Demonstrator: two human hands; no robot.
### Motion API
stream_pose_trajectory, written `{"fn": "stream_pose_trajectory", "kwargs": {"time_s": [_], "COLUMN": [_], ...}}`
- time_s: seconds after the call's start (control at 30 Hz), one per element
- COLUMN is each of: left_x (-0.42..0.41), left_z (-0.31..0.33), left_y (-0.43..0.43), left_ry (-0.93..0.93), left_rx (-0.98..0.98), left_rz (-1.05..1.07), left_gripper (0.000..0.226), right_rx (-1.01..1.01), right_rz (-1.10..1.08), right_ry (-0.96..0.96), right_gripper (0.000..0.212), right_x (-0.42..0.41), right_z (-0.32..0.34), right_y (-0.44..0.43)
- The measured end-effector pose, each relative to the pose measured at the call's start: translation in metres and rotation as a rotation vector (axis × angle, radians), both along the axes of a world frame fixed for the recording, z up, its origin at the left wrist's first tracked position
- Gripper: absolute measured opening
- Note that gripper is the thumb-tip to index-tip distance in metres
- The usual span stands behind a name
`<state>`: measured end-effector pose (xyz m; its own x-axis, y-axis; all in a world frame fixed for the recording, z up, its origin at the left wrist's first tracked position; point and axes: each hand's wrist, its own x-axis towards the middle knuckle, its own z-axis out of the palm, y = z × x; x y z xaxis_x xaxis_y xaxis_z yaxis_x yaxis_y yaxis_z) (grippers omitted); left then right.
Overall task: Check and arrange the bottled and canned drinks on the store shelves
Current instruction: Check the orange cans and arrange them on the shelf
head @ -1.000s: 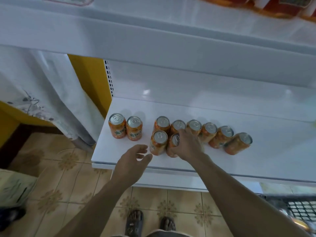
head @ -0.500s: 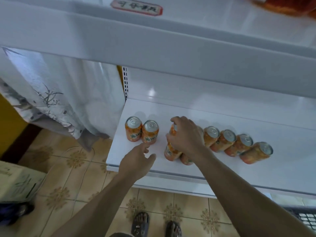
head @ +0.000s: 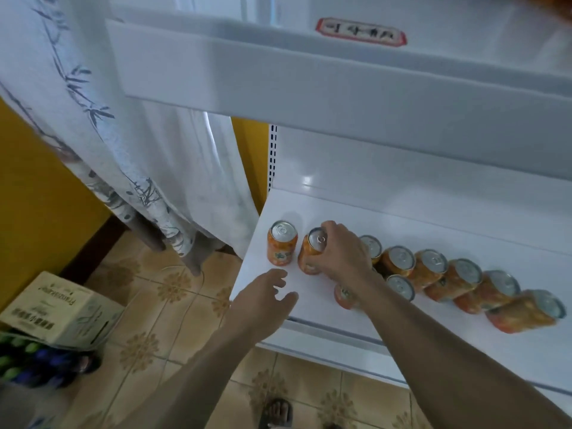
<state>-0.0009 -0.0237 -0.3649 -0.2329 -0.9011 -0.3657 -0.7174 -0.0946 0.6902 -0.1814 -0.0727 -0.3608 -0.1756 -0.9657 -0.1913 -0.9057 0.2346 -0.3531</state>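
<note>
Several orange drink cans stand on the white lower shelf [head: 309, 209]. The leftmost can [head: 281, 244] stands alone near the shelf's left end. Right beside it, my right hand [head: 343, 253] grips another orange can [head: 311, 255] from above and the side. A row of cans [head: 431, 267] runs from behind that hand towards the right, and the far ones [head: 526, 312] lean in the wide-angle view. Two more cans [head: 400, 287] stand in front of the row, one partly hidden by my wrist. My left hand [head: 266, 300] hovers with relaxed fingers over the shelf's front edge, holding nothing.
An upper shelf's front edge [head: 340, 88] overhangs the cans, with a red label [head: 360, 32] above it. A patterned white curtain [head: 139, 150] hangs at the left. A cardboard box [head: 62, 311] sits on the tiled floor. My sandalled foot [head: 278, 413] is below the shelf.
My right hand has moved left from the cluster of cans to a can beside the leftmost one. The view has swung left and closer. My left hand stays near the shelf's front edge.
</note>
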Motion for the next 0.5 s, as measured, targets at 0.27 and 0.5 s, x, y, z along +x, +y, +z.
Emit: {"fn": "stream_pose_trajectory", "kwargs": {"time_s": [0.27, 0.5], "left_x": [-0.037, -0.065], "left_z": [0.025, 0.064], "left_y": [0.005, 0.044], "left_ry": [0.425, 1.008], "left_rx": [-0.239, -0.168], "left_rz": [-0.008, -0.007], "left_gripper": [0.097, 0.101], "right_rx": [-0.397, -0.822], "right_rz": [0.015, 0.157], "right_ry": [-0.201, -0.141], "right_gripper": [0.077, 0.071], "right_x": [0.002, 0.001], "right_z": [0.084, 0.127], "right_y": [0.092, 0.156]}}
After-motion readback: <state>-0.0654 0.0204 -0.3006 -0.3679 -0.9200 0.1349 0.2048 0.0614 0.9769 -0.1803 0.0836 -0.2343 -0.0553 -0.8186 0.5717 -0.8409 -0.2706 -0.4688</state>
